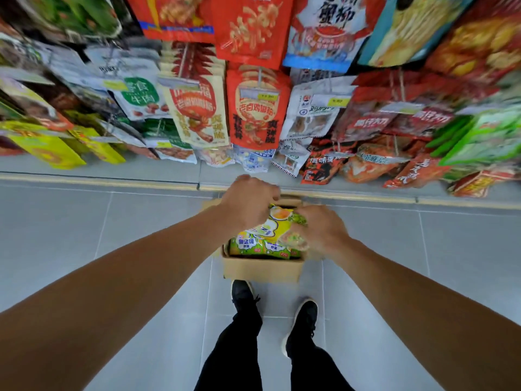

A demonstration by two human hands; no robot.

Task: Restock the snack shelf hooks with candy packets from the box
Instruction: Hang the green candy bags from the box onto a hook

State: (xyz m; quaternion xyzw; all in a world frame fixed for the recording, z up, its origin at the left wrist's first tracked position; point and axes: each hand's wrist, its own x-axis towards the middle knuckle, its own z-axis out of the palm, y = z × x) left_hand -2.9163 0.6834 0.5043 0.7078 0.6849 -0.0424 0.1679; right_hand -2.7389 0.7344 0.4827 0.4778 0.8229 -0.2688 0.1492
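Over cardboard box (262, 268), glossy packets (275, 224)

Two hands (249, 203), one box (262, 268), perhaps four packets (277, 225)

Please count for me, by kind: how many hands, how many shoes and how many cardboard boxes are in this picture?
Hands: 2, the left hand and the right hand
Shoes: 2, one shoe and another shoe
Cardboard box: 1
Total: 5

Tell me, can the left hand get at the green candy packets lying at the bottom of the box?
Probably yes. The box is open on top, and the left hand is right over it. Only the yellow packet both hands hold lies above the green packets.
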